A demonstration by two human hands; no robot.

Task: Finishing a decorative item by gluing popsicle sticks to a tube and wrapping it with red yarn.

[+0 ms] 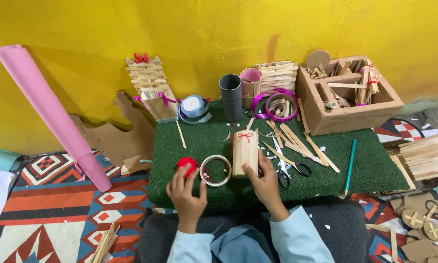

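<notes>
My left hand rests at the front edge of the green mat, its fingers closed over a red ribbon spool. My right hand grips the lower part of a small holder made of wooden sticks, which stands on the mat with a red ribbon bow tied near its top. A roll of clear tape lies flat between the two hands. Black-handled scissors lie just right of my right hand.
Loose wooden sticks, a green pencil, purple ribbon rolls, a grey tube, a blue tape roll and stick-built models crowd the mat's back. A brown box stands right, a pink paper roll leans left.
</notes>
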